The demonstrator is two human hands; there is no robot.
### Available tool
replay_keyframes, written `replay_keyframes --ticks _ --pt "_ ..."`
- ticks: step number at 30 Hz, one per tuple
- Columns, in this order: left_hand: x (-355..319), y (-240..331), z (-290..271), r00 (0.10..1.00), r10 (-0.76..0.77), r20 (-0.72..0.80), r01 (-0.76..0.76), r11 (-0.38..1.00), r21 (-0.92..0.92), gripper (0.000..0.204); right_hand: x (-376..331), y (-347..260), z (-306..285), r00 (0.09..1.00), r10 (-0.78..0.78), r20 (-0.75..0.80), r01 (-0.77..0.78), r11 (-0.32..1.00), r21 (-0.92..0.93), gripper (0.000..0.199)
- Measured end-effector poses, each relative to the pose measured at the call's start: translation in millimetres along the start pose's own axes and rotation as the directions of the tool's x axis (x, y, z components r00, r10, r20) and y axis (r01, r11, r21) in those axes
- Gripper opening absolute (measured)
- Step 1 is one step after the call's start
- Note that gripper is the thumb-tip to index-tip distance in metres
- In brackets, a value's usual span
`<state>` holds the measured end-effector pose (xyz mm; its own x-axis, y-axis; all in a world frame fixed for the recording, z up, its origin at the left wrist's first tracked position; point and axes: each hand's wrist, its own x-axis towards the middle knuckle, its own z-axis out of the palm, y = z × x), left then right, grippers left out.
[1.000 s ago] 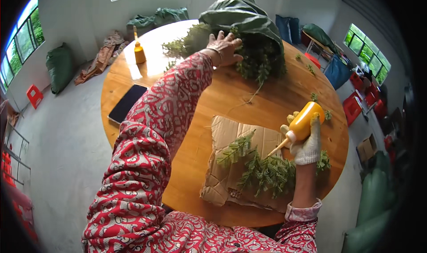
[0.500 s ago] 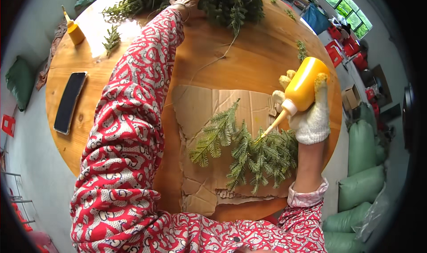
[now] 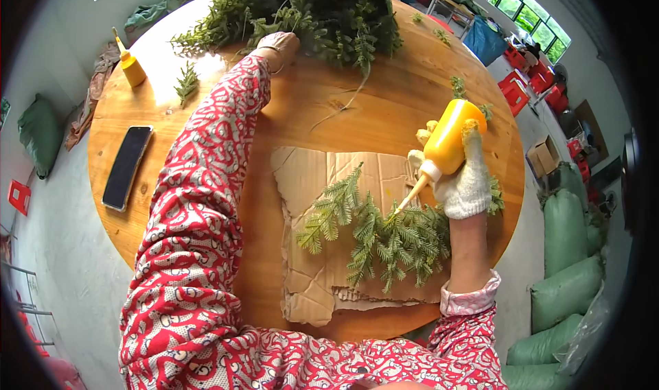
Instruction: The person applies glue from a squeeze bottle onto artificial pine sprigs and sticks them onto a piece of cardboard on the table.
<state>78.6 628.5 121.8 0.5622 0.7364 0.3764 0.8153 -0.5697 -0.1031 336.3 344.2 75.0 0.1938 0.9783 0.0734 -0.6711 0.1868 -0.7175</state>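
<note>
Right of centre, the gloved right hand (image 3: 465, 184) grips a yellow squeeze bottle (image 3: 449, 137) nozzle-down over green fern-like sprigs (image 3: 384, 235) on torn cardboard (image 3: 316, 177), risking overspill onto the round wooden table (image 3: 412, 95), while the left hand (image 3: 278, 45) closes, top centre, on piled greenery (image 3: 322, 16).

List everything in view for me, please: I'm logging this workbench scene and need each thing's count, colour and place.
round table: one, brown wood, centre
cardboard sheet: one, tan, torn, on the table's near side
fir-like sprigs: a cluster, green, lying on the cardboard
pile of greenery: one, green, table's far edge
loose sprig: one, green, far left of table
squeeze bottle: one, yellow, nozzle down over the sprigs
second squeeze bottle: one, yellow, upright, far left
phone: one, black, left edge
sacks: several, green, floor at right
left hand: gloved, reaching into the pile
right hand: white glove, grip on the bottle
</note>
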Motion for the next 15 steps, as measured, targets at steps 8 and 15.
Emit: replay_keyframes --ticks 8,15 --pt "-84.7 14.6 -27.3 0.993 0.111 0.027 -0.111 0.994 -0.012 0.016 -14.5 -1.6 6.3 0.995 -0.100 -0.013 0.099 0.993 -0.062 0.057" --pt "-193.6 10.0 -45.8 0.982 0.176 0.068 -0.172 0.983 -0.060 0.012 -35.9 -9.3 10.5 0.996 -0.094 -0.007 0.094 0.994 -0.062 0.056"
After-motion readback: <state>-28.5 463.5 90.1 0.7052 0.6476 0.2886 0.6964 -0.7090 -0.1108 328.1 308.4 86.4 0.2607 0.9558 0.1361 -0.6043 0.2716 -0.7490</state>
